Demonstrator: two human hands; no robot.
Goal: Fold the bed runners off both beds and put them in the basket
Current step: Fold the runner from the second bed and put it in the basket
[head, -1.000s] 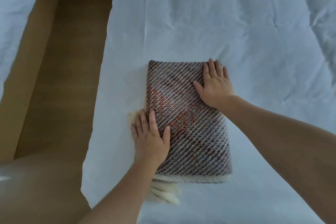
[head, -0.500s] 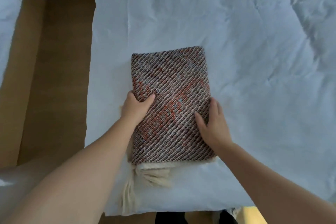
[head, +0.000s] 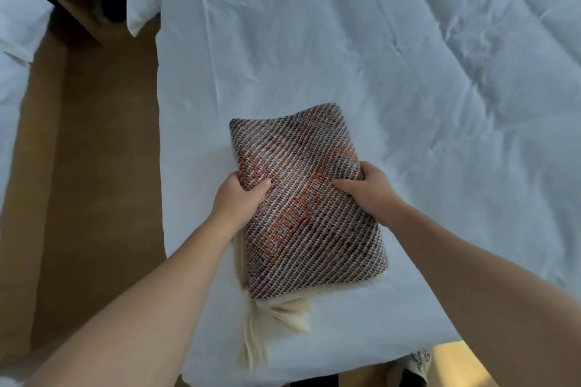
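Note:
A folded bed runner [head: 306, 198], woven in brown, white and orange with cream fringe [head: 276, 320] hanging from its near end, is a thick rectangular bundle over the white bed [head: 361, 56]. My left hand [head: 239, 201] grips its left edge, thumb on top and fingers underneath. My right hand [head: 367, 190] grips the right edge the same way. The far end of the bundle looks raised off the sheet. No basket is in view.
A wooden floor strip [head: 94, 182] runs along the left of the bed. A second white bed [head: 12, 50] shows at the far left. A pillow corner [head: 141, 3] overhangs the top of the bed. A patterned item [head: 418, 361] peeks out below the near bed edge.
My hands went from pressing flat on the runner to gripping its two side edges. The bundle has come toward me and its far end has lifted.

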